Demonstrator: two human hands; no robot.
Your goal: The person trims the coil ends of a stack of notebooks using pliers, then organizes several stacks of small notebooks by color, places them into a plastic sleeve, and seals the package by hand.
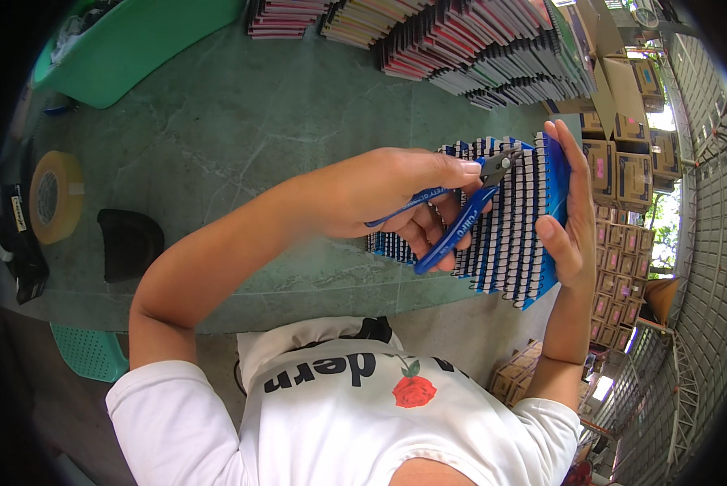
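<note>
Stacked cardboard boxes [623, 174] line the right side of the room, beyond a green marbled bench [242, 154]. A row of coil-bound notebooks [528, 219] stands at the bench's near right edge, spines up. The left hand [408, 190] is closed around blue-handled cutters [470, 217], their tips at the coils. The right hand [570, 235], thumb and fingers apart, rests against the end notebook's blue cover.

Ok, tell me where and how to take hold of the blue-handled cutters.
Grip the blue-handled cutters by both handles, probably from the left and near side, as the left hand does: the handles splay apart that way, suiting a squeeze, while the metal tips point away and right, over the spiral bindings.
</note>
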